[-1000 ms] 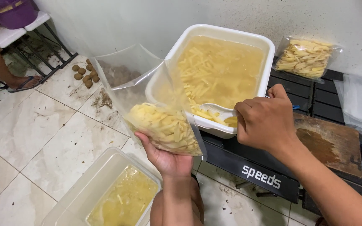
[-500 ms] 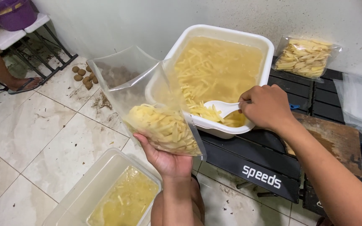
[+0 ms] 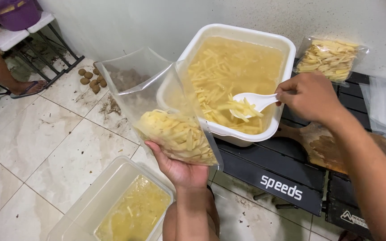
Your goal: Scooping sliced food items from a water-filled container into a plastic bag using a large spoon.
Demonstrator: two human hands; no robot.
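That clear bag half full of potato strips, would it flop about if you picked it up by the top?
Probably floppy: the clear bag is thin film, its empty top sagging open while the left hand cups it from beneath. Likely bottom-heavy, since the potato strips sit low. Possibly slippery, as they come from a watery tub.

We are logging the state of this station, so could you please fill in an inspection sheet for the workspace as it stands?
Surface: black folding table over pale floor tiles.
Job's things: white tub of cut potato strips in cloudy water; clear bag partly filled with strips; white spoon loaded with strips.
Clutter: filled bag by the wall; wooden board; clear tub on the floor; small whole potatoes.
Grippers: left hand holds the bag from beneath; right hand grips the spoon.
Cables: nothing seen.
Surroundings: white wall; another person's foot, top left.
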